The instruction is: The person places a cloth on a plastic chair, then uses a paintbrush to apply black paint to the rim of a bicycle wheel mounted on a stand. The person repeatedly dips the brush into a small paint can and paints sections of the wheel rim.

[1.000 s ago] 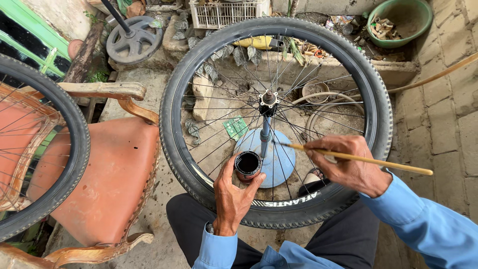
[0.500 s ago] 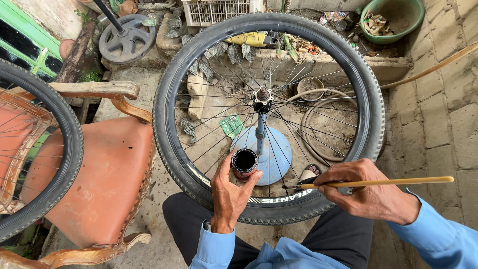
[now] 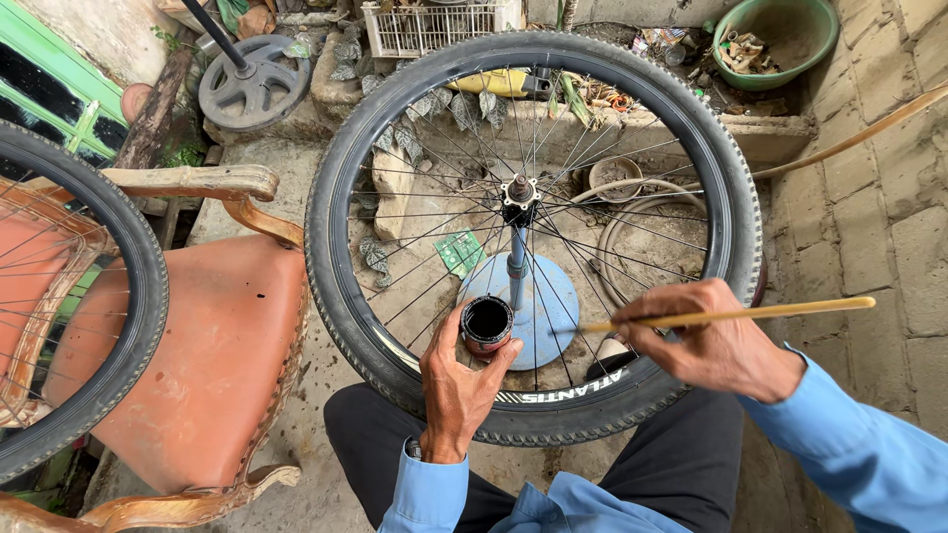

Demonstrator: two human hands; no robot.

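A bicycle wheel (image 3: 385,326) with a black tyre and thin spokes lies flat on a blue stand (image 3: 538,311), its hub (image 3: 517,190) at the middle. My left hand (image 3: 456,380) holds a small round tin (image 3: 487,324) of black paint over the near spokes. My right hand (image 3: 713,341) grips a thin wooden-handled brush (image 3: 780,312), lying almost level, its tip pointing left toward the stand near the tin. Both hands hover just inside the tyre's near rim.
An orange-seated wooden chair (image 3: 212,365) stands to the left, with a second wheel (image 3: 118,326) resting over it. Behind are a black disc weight (image 3: 255,87), a white crate (image 3: 434,28), a green basin (image 3: 780,39), a coiled hose (image 3: 632,237) and a paved floor on the right.
My right hand has swung the brush from slanting across the spokes to almost level and shifted it right, then back toward the tin. The tin has stayed in about the same place.
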